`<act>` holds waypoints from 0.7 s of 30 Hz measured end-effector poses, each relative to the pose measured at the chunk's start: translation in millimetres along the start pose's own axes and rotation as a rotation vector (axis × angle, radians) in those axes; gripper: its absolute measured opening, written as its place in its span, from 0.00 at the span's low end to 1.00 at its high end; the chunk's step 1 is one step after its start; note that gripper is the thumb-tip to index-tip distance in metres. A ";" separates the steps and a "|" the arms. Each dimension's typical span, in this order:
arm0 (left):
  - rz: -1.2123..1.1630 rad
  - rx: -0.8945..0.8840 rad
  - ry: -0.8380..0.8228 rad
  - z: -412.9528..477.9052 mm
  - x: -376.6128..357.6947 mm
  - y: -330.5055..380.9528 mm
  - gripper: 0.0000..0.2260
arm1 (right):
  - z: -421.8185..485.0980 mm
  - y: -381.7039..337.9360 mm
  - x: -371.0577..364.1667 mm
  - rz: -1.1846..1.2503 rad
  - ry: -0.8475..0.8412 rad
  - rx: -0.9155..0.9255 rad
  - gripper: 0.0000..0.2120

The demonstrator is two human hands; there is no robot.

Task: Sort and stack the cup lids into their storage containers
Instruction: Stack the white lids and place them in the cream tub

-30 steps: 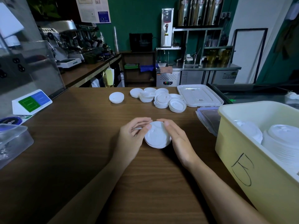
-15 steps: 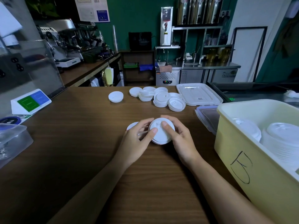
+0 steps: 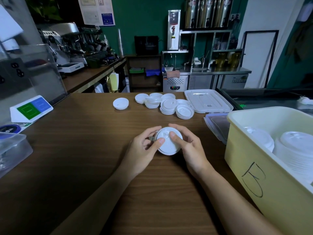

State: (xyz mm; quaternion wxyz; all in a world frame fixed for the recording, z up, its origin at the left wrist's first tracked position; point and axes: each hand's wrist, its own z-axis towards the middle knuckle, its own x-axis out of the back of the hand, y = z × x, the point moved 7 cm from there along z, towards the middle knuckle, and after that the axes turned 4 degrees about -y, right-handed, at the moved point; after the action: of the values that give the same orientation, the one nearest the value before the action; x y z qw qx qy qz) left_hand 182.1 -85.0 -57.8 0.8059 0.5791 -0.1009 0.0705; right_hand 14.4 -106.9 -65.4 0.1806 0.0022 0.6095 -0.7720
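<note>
Both hands on 1 white round plastic cup lid (image 3: 169, 145), centre of the brown wooden counter (image 3: 76, 150), top side up and tipped slightly toward me. Can't tell if its near rim touches the wood.

Left hand (image 3: 144, 150): thumb pressed on the lid's top, fingers curled over the far-left rim, so it's pinching the lid. Right hand (image 3: 191, 148): thumb on top near the sip hole, fingers wrapped round the right rim, same pinch.

Versus 1 s ago: the lid was steeply tilted and held by fingertips only, no thumbs on top. Versus 0.5 s ago: both thumbs were already on top, but a 2nd lid showed on the counter at the left. Now I only see a small pale edge under the left fingers, and can't tell what it is.

No change elsewhere:
- loose heap of white lids (image 3: 167, 106) at the far counter edge
- 1 single white lid (image 3: 120, 103) just left of the heap
- clear rectangular box cover (image 3: 208, 100) just right of the heap
- pale yellow plastic bin (image 3: 254, 158) at right, with stacked white lids (image 3: 296, 150) inside
</note>
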 end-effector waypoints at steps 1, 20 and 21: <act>0.021 0.002 0.009 -0.3 0.5 0.0 0.20 | 0.2 0.2 0.8 -0.011 0.014 0.012 0.16; 0.618 -0.118 0.107 2.1 28.2 -11.1 0.08 | -0.9 -6.2 20.6 -0.199 0.264 0.078 0.11; 0.575 -0.108 0.133 2.0 29.4 -9.2 0.07 | -0.8 -6.5 19.3 -0.205 0.250 0.073 0.13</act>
State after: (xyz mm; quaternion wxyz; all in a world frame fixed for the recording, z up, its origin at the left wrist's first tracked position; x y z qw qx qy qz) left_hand 212.5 -89.9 -58.5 0.7874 0.4774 -0.2111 0.3280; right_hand -5.7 -110.2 -63.8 0.0236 0.0427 0.5959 -0.8016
